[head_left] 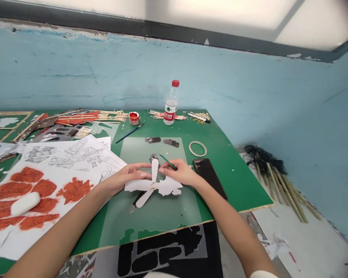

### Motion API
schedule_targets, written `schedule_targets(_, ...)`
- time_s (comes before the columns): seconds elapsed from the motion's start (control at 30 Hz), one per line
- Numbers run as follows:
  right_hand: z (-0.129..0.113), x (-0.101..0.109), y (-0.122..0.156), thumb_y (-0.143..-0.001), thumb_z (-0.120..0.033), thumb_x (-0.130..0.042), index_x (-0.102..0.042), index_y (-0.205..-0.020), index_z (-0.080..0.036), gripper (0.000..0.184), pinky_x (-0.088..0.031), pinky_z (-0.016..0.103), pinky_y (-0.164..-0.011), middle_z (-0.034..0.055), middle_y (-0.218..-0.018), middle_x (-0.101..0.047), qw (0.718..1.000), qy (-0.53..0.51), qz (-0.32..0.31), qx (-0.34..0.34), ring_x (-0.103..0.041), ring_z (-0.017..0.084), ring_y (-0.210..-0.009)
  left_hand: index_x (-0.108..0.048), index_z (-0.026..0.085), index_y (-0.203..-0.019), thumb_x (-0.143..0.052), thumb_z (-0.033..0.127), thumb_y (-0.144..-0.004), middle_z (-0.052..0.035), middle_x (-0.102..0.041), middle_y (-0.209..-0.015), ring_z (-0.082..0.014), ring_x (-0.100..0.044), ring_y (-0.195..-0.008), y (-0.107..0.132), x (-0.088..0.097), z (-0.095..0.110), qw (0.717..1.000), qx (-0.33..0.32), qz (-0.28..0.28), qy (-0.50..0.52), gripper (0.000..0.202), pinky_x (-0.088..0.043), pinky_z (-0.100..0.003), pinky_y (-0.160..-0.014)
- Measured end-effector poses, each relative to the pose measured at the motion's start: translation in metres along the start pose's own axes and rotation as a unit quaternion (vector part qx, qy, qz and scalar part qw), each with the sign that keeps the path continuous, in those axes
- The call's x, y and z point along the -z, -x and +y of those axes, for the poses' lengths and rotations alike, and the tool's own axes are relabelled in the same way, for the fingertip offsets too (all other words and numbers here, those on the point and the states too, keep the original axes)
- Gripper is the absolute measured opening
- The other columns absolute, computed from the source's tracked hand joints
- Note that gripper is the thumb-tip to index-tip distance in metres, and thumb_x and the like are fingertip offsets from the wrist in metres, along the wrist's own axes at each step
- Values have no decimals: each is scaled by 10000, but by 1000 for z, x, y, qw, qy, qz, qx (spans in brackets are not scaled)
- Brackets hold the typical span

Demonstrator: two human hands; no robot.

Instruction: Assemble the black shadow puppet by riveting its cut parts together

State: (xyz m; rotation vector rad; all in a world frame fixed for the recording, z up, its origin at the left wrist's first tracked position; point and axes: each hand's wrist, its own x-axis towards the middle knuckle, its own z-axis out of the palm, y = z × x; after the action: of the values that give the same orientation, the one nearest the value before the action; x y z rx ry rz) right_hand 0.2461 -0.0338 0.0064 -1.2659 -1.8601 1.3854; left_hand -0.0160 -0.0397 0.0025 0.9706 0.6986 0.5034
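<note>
A white jointed paper cut-out [169, 185], with an upright strip and two wide side pieces, lies over the frosted sheet in front of me. The fingers of my left hand [133, 175] are bent around its left part, with the tips at the upright strip. A thin dark green pencil [168, 161] sticks out from my right hand [178, 172], whose fingertips also touch the cut-out. Dark patterned pieces [153, 157] show behind the strip, and a dark strip with a grey tip [135, 204] pokes out below. Two more dark cut pieces [171, 143] lie beyond my hands.
A phone [208, 175] and a tape ring [197, 148] lie right of my hand. Farther back stand a water bottle [170, 110] and a red paint pot [134, 118], near a paintbrush [130, 133]. Drawings [84, 148] and orange-painted shapes [75, 191] cover the left side.
</note>
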Motion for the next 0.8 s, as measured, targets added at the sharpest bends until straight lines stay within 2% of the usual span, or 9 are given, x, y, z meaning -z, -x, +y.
schedule_targets(0.1, -3, 0, 1, -885, -515, -666, -750, -907, -162, 363, -267, 249, -543, -79, -569, -359, 1000, -6, 6, 7, -304, 93, -545, -650, 192, -1384, -832, 437, -820, -157, -752, -1274, -300, -765, -1043, -2, 0, 0, 999, 3, 35, 4, 641, -586, -331, -825)
schedule_targets(0.2, -5, -1, 1, -919, -528, -616, -735, -944, -167, 381, -323, 249, -569, -33, -664, -519, 999, -15, 37, 15, -392, 110, -593, -721, 177, -1279, -895, 416, -744, -132, -809, -1119, -291, -778, -989, -8, 1, -8, 993, -12, 110, -50, 611, -595, -349, -849)
schedule_targets(0.3, -5, -3, 2, -930, -530, -603, -724, -957, -173, 378, -329, 248, -571, -20, -702, -546, 997, -13, 67, 31, -402, 115, -610, -769, 163, -1167, -918, 424, -692, -116, -829, -1010, -285, -785, -938, -13, 3, -15, 983, -48, 153, -90, 562, -608, -372, -862)
schedule_targets(0.47, -2, -7, 3, -944, -537, -610, -706, -982, -183, 369, -271, 252, -530, -62, -598, -429, 992, 41, 102, 65, -299, 100, -530, -803, 169, -1103, -829, 357, -757, -83, -831, -964, -270, -785, -880, -11, -1, -11, 976, -87, 125, -158, 395, -621, -395, -874)
schedule_targets(0.57, 0, -8, 2, -977, -548, -564, -676, -962, -194, 371, -251, 255, -523, -80, -539, -371, 984, 126, 107, 74, -309, 108, -501, -802, 195, -1150, -787, 317, -788, -72, -827, -1036, -287, -775, -980, -8, -5, -7, 968, -89, 112, -206, 383, -610, -393, -921)
schedule_targets(0.7, 4, -4, 4, -1039, -515, -450, -621, -833, -206, 409, -248, 260, -551, -60, -533, -406, 958, 245, 82, 125, -343, 120, -509, -807, 179, -1113, -812, 431, -800, -88, -830, -1014, -310, -775, -1003, -7, -6, -9, 974, -42, 129, -179, 402, -606, -411, -941)
schedule_targets(0.8, 6, 2, 7, -1042, -519, -444, -597, -758, -199, 455, -215, 268, -561, -24, -564, -496, 920, 342, 65, 180, -394, 121, -527, -803, 166, -1111, -819, 487, -803, -93, -833, -966, -307, -777, -978, -9, -3, -12, 978, -45, 133, -151, 445, -600, -429, -955)
